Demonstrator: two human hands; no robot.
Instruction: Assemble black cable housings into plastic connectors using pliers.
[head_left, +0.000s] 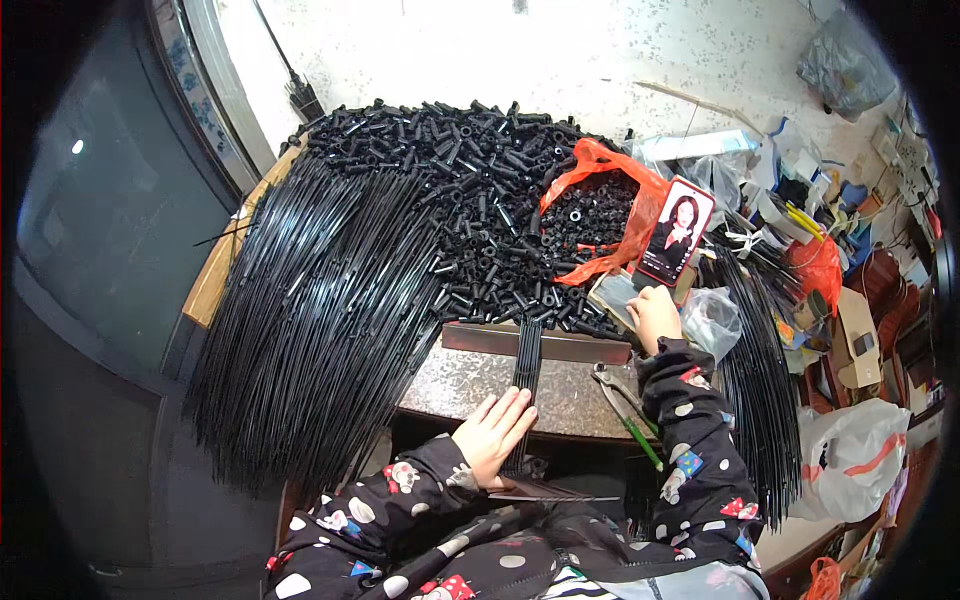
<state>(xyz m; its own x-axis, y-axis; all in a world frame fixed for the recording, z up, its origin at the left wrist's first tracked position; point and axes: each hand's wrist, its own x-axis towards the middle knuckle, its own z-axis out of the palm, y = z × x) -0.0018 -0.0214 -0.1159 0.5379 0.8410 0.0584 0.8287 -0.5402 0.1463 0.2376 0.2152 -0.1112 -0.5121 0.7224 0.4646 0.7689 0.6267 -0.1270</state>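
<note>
My left hand (495, 430) lies with its fingers stretched out and spread over a narrow row of thin black rods (528, 362). The row runs from the metal bar toward me, side by side. My right hand (655, 318) is at the lower edge of a phone (676, 235) in a red case, which stands tilted with a picture of a person on its screen. Its fingers are bent inward; what they hold, if anything, is hidden. Just left of that hand is a pale clear-sided box (614, 296). Green-handled pliers (632, 420) lie below it.
A large heap of short black tubes (470, 200) covers the table's back. Long black rods (300, 300) fan out at left, more (755, 390) at right. A red plastic bag (645, 225) holds small black rings. A long metal bar (580, 345) crosses the speckled tabletop (470, 385).
</note>
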